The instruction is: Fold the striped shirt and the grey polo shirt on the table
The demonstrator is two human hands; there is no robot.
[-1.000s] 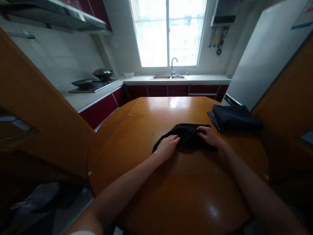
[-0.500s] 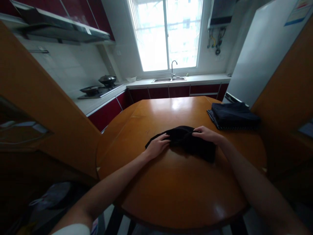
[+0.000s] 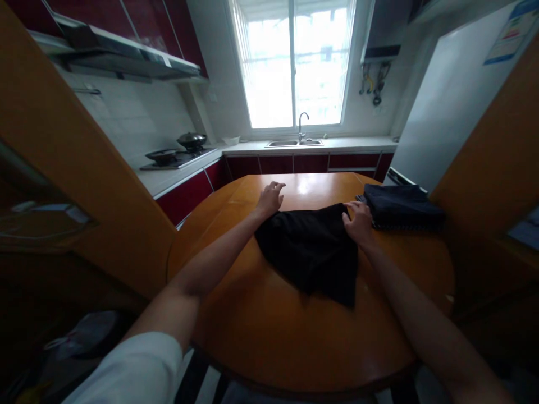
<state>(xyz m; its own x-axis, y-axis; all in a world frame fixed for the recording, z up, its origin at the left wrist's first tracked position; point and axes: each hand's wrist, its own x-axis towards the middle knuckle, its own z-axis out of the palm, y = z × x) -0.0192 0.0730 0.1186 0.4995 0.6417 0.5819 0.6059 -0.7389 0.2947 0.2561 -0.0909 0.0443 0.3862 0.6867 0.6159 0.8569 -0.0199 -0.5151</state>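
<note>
A white sleeve point(image 3: 130, 365) is covering the person's upper left arm at the near edge. Beyond it, the wooden table point(image 3: 286, 336) is carrying a black cloth point(image 3: 309, 241), which is lying near the middle, spreading in loose folds with one corner pointing toward the person. The right hand point(image 3: 357, 221) is touching the cloth's far right corner; whether its fingers are pinching the fabric, I cannot tell. The left hand point(image 3: 270, 199) is reaching just past the far left corner, its thumb and fingers standing apart with nothing between them. A dark folded stack point(image 3: 402, 206) is resting just beside the right hand. Farther back, a lidded pot point(image 3: 192, 140) is sitting on the stove, and a sink point(image 3: 283, 143) is lying below the bright window point(image 3: 290, 73).
</note>
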